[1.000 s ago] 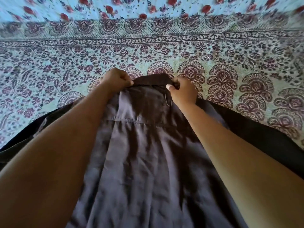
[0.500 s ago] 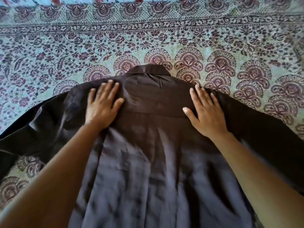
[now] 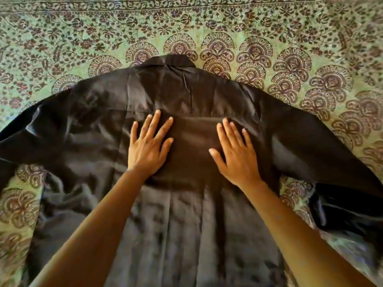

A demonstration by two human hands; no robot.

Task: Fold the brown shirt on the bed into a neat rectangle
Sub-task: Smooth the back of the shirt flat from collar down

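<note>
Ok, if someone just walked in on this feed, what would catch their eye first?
The brown shirt, spread back-up across the middle of the view, with its collar at the far end. The left hand and right hand lie flat on its upper back, fingers straight. Around it, the busy floral bedsheet fills the top of the view.

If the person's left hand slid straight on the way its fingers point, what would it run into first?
The left hand lies flat on the brown shirt, fingers aimed toward the collar. It would likely cross the shoulder fabric and meet the collar first, then the patterned bedsheet.
</note>
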